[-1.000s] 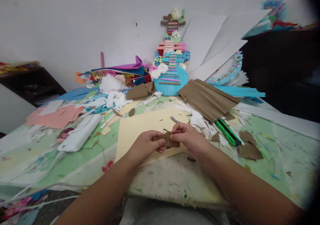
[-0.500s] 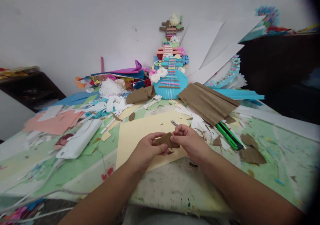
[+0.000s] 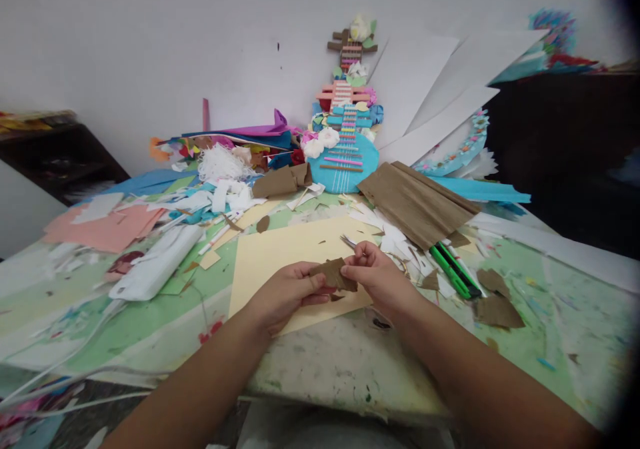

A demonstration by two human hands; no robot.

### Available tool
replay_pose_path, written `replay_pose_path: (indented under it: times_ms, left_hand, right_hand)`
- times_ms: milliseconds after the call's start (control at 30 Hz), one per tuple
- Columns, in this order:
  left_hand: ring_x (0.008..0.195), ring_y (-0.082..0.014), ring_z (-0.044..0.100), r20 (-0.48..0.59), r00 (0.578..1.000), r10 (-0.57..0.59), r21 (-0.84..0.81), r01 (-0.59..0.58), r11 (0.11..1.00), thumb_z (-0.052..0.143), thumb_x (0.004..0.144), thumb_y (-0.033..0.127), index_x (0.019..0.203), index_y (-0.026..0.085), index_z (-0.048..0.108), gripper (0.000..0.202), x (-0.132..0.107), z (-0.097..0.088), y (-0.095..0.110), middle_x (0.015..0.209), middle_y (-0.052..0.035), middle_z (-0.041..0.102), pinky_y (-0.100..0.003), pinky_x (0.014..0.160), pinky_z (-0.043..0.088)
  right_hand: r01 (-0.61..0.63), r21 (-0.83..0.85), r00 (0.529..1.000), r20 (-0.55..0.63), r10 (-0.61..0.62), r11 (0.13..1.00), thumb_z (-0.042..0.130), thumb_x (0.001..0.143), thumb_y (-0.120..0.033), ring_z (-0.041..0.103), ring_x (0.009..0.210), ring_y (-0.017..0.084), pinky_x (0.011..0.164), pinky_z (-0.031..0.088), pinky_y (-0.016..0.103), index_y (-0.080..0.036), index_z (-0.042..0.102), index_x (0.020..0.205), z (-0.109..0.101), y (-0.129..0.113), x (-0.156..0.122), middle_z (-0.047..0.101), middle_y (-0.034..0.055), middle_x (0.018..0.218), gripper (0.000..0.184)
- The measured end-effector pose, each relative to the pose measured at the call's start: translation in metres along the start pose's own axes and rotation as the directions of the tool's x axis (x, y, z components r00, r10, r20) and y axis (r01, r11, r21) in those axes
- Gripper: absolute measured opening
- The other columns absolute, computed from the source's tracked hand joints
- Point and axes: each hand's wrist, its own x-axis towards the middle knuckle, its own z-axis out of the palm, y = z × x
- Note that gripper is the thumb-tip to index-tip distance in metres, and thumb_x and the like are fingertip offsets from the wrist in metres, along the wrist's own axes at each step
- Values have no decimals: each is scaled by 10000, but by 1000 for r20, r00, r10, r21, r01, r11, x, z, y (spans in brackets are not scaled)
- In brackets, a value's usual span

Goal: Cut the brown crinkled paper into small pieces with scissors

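Both my hands pinch a small piece of brown paper (image 3: 334, 273) just above a cream sheet (image 3: 290, 257) on the table. My left hand (image 3: 285, 296) grips its left end with thumb and fingers closed. My right hand (image 3: 376, 279) holds the right end, fingers curled over it. A tiny brown scrap lies on the cream sheet right under the piece.
A green utility knife (image 3: 453, 270) and brown scraps (image 3: 496, 306) lie to the right. Folded brown crepe paper (image 3: 415, 202) sits behind it. A blue paper guitar (image 3: 344, 149) leans on the wall. A white object (image 3: 155, 269) and pink paper (image 3: 103, 228) lie left. Paper scraps crowd the back.
My hands have kept hold of the brown piece and turned it slightly between the fingers. The view has shifted a little; nothing else on the table has moved.
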Motion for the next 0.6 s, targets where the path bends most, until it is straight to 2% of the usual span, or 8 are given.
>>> replay_pose_path:
  times_ms: [200, 333, 500, 600]
  left_hand:
    - [767, -182, 604, -66, 998, -7, 75, 12, 997, 655, 619, 258, 946, 99, 582, 371, 2, 2, 0, 844, -101, 651, -275, 713, 442]
    - [785, -178, 595, -119, 992, 49, 7, -48, 999, 686, 581, 239, 1031, 125, 543, 486, 0, 9, 1, 944, -98, 620, -290, 742, 436]
    - [825, -181, 568, -19, 997, 74, -22, -74, 997, 674, 600, 281, 976, 138, 575, 415, 1, 16, -4, 909, -96, 613, -316, 758, 421]
    - [796, -167, 553, -35, 998, 53, 1, -53, 999, 677, 589, 288, 866, 130, 619, 324, 3, 22, -10, 872, -87, 606, -288, 688, 432]
  right_hand:
    - [-3, 0, 1000, 17, 3, 1000, 615, 532, -78, 464, 521, 55, 529, 328, 196, -196, 357, 658, -1, 0, -3, 550, -71, 584, 310]
    - [5, 11, 1000, -15, -5, 1000, 623, 521, -93, 462, 506, 58, 506, 321, 197, -200, 351, 665, -1, -2, -2, 549, -72, 585, 326]
    - [85, 13, 991, -103, -83, 996, 637, 529, -128, 469, 493, 70, 516, 343, 215, -219, 342, 722, -1, -6, -1, 547, -86, 573, 363]
    - [118, 30, 990, -82, -115, 993, 631, 553, -141, 459, 483, 67, 514, 348, 219, -225, 328, 735, 3, -5, -4, 543, -92, 581, 363]
